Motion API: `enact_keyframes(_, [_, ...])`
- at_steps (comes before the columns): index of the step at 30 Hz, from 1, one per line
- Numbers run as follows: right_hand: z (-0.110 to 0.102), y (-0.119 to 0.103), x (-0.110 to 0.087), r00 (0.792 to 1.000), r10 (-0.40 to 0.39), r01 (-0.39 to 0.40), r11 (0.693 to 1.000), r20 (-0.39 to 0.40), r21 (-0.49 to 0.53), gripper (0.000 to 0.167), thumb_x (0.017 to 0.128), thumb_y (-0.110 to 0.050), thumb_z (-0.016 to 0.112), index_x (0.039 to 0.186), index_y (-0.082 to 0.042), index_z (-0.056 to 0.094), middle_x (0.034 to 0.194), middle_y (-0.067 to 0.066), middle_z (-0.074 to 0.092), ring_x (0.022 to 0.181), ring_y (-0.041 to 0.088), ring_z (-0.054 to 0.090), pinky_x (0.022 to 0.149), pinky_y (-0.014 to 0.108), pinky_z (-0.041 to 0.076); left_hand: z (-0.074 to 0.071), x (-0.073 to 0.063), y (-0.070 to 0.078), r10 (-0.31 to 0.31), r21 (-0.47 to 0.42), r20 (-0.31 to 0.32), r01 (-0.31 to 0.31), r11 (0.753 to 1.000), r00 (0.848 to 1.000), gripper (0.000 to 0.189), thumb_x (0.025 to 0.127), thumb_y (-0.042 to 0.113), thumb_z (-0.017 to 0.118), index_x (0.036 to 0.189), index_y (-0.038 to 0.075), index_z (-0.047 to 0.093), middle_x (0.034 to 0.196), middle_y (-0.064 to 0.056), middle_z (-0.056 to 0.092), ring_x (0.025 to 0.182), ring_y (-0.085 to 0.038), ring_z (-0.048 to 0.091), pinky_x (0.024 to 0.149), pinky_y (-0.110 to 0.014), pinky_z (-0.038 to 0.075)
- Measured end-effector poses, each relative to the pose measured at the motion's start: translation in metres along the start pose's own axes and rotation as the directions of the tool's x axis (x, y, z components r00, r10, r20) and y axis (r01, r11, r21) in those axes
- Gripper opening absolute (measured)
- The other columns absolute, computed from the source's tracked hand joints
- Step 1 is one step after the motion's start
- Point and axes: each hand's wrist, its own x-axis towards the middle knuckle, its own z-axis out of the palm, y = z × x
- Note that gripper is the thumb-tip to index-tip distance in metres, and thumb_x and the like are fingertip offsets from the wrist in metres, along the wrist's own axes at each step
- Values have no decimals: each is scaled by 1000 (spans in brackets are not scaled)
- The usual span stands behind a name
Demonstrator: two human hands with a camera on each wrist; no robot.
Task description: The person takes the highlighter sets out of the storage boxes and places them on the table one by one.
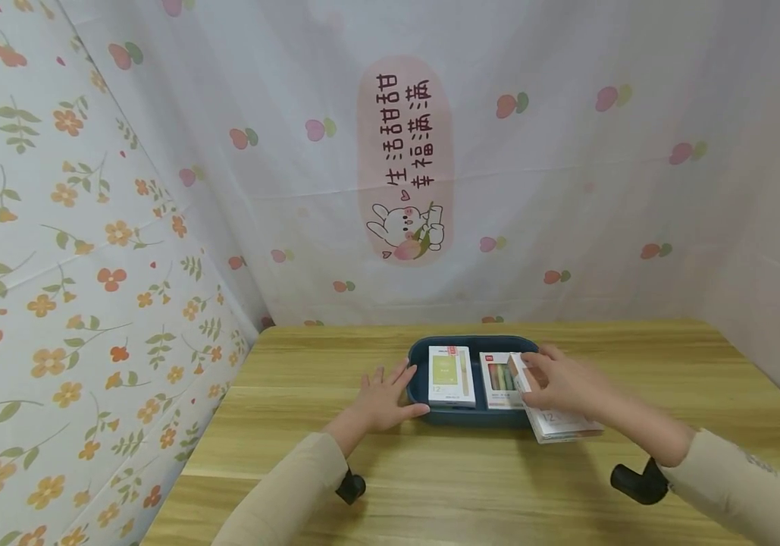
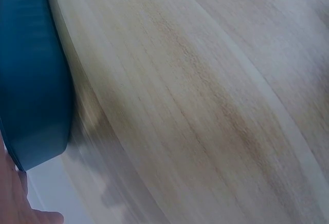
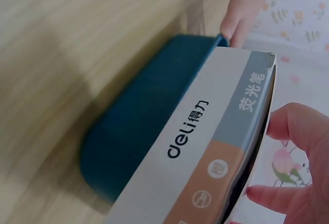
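Observation:
A dark blue divided tray (image 1: 376, 413) is not where my left hand (image 1: 383, 402) ends: the tray's left end lies under its spread fingertips. My right hand (image 1: 563, 383) grips a white highlighter box (image 1: 567, 428) above the tray's right end, tilted over the front rim. In the right wrist view this highlighter box (image 3: 200, 116) shows grey and orange bands and "deli" lettering, with fingers along one edge. A white and yellow-green box (image 1: 452, 375) lies in the left compartment. Another white box with a coloured window (image 1: 499, 379) lies in the right compartment, partly hidden by the held box.
The tray stands on a wood-grain table (image 1: 458, 493) near its back edge. Behind hangs a printed white curtain (image 1: 280, 174), with a floral cloth (image 1: 76, 303) on the left. Dark wrist mounts (image 1: 638, 483) stick out below both forearms.

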Motion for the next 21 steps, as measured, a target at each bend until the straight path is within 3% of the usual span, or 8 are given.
enact_keyframes(6, [7,-2,-24,999,-30,30,1000,17,3,72,73,-43,70,131,-5,48,134,30,38,97,41,56,67,44,48,2,1,-1,-1,1,-4,1,1000,1000,85,81,73,35,148,25,15,155,3,9,135,-47,15,104,-64,11])
enact_keyframes(10, [15,-3,-40,998,-21,20,1000,51,12,70,73,-43,70,130,-8,49,136,28,37,84,30,58,54,30,40,1,1,0,-8,-3,0,8,1000,1000,84,81,73,36,148,26,14,155,3,8,135,-46,13,104,-64,9])
enact_keyframes(21, [46,-9,-68,993,31,-37,998,113,46,66,69,-41,73,127,-17,52,139,21,37,83,27,58,56,36,44,2,1,0,-10,3,-8,10,1000,1000,85,81,73,35,148,26,15,155,3,8,135,-46,14,104,-64,9])
